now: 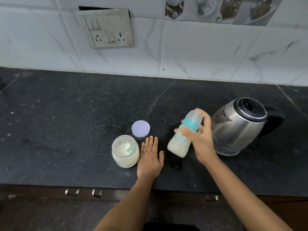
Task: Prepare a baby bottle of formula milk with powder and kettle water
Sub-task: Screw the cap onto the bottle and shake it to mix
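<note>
My right hand (200, 135) grips a baby bottle (181, 144) with a teal collar and clear cap, tilted in the air above the counter; milky white liquid fills its lower part and its outline is blurred. My left hand (150, 155) lies flat on the black counter (66, 130), fingers together, a ring on one finger, right beside an open jar of formula powder (125, 151) that holds a pale green scoop. The jar's lilac lid (140, 128) rests on the counter just behind the jar. A steel kettle (240, 125) with a black lid stands to the right of the bottle.
A tiled wall with a socket panel (110, 29) runs behind the counter. Powder specks and a wet patch (176, 165) mark the counter under the bottle. Drawer handles (83, 192) line the front edge below.
</note>
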Tool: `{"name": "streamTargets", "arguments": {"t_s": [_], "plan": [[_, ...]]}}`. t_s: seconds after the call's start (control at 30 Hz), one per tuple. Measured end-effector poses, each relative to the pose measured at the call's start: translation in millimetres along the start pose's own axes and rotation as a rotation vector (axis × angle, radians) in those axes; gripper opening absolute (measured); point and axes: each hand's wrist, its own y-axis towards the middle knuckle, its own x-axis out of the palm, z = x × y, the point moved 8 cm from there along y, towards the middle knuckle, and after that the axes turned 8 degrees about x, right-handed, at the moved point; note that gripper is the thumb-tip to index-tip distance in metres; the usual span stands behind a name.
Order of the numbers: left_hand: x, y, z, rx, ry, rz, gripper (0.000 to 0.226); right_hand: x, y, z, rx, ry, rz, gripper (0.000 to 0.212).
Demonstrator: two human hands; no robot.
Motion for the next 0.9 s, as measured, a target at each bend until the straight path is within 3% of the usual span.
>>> {"name": "streamTargets", "arguments": {"t_s": [0.1, 0.23, 0.4, 0.53, 0.67, 0.73, 0.83, 0.9], "plan": [[0, 0, 0, -0.005, -0.009, 0.005, 0.078, -9, 4, 0, 0.034, 0.196, 0.093, 0.072], [1, -1, 0, -0.002, -0.001, -0.006, 0.080, 9, -14, 4, -0.007, -0.092, -0.083, 0.083], [0, 0, 1, -0.009, -0.012, 0.009, 0.078, -15, -4, -2, -0.026, 0.206, 0.169, 0.070], [0, 0, 1, 0.004, 0.002, -0.003, 0.080, 8, -18, 7, -0.028, -0.069, -0.038, 0.081], [-1, 1, 1, -0.007, -0.010, 0.015, 0.072, -15, -5, 2, -0.014, 0.210, 0.221, 0.064], [-2, 0, 1, -0.006, -0.005, 0.006, 0.068, -11, -7, 7, -0.021, 0.146, 0.181, 0.066], [0, 0, 0, 0.002, 0.004, -0.015, 0.065, 10, -19, 11, -0.008, -0.065, -0.013, 0.076], [-1, 0, 0, 0.001, -0.003, -0.001, 0.073, -5, -8, 7, -0.006, 0.028, 0.121, 0.073]]}}
